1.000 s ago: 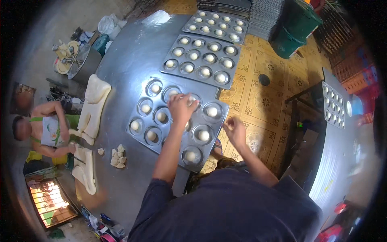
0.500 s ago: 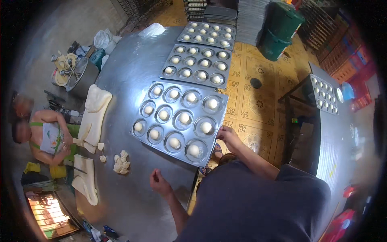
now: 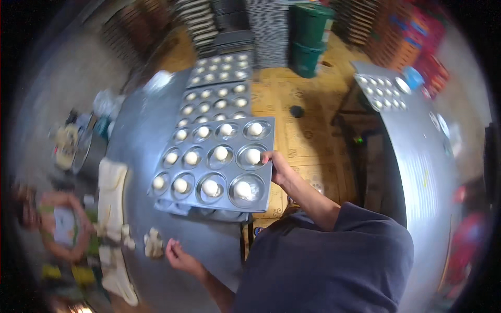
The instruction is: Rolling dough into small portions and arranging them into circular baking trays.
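The right grip (image 3: 276, 163) is clamped on the right-hand rim of a twelve-well baking tray (image 3: 231, 168), its thumb lying over the top edge beside a round well. The tray stretches out to the left of this grip, and each well holds a pale dough ball (image 3: 221, 153). Just under the tray's near edge, below and left of the right grip, another metal pan (image 3: 219, 214) shows, mostly hidden; whether the two touch I cannot tell.

The left grip (image 3: 180, 254) is below and left of the tray, apart from it, with the fingers bent; whether thumb and fingertips meet I cannot tell. Just left of it, a cluster of dough pieces (image 3: 153, 243) lies on the metal table (image 3: 143, 141). Farther left are long slabs of dough (image 3: 110, 193), with a blurred person in an apron (image 3: 65, 227) beyond them.

Past the right grip, up and to the left, a second tray (image 3: 214, 99) of dough balls is partly covered in this view by the held one, and a third tray (image 3: 234, 71) lies behind it. Well to the right of that grip, a filled tray (image 3: 374, 86) sits on another table (image 3: 428, 172).
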Action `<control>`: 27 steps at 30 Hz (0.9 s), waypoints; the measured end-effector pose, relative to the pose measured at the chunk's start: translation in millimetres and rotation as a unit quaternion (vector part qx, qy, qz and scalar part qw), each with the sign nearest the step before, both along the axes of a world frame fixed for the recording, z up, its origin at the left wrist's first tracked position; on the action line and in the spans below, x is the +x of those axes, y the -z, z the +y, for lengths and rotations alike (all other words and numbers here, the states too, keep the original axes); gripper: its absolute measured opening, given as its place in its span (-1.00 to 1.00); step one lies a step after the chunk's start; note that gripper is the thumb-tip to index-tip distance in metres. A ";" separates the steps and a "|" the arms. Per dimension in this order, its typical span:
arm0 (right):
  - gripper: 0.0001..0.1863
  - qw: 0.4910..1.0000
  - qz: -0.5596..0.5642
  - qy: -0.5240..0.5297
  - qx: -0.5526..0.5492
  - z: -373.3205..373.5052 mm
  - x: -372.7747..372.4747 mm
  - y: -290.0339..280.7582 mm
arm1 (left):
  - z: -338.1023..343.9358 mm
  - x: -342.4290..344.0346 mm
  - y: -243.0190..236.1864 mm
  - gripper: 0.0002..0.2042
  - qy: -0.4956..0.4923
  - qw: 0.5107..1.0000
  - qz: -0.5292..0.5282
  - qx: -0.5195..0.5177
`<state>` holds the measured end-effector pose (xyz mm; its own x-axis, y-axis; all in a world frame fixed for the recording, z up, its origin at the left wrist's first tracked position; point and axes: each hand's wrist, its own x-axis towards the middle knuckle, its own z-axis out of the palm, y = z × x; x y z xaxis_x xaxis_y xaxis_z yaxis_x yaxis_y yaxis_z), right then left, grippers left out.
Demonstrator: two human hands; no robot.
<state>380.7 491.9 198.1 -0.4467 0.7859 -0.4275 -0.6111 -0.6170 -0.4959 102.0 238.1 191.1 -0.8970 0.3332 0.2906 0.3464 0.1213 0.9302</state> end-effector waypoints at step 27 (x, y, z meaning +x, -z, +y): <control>-0.60 0.597 -0.131 0.777 -0.151 -128.5 391.2 133.8 | 261.2 121.9 -2.7 -0.78 0.303 0.934 0.130 -0.136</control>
<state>771.9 363.4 64.2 0.8350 0.0344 -0.5492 -0.4878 0.5080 -0.7099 223.9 499.3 193.8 -0.4305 0.8504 0.3026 0.6378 0.0493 0.7686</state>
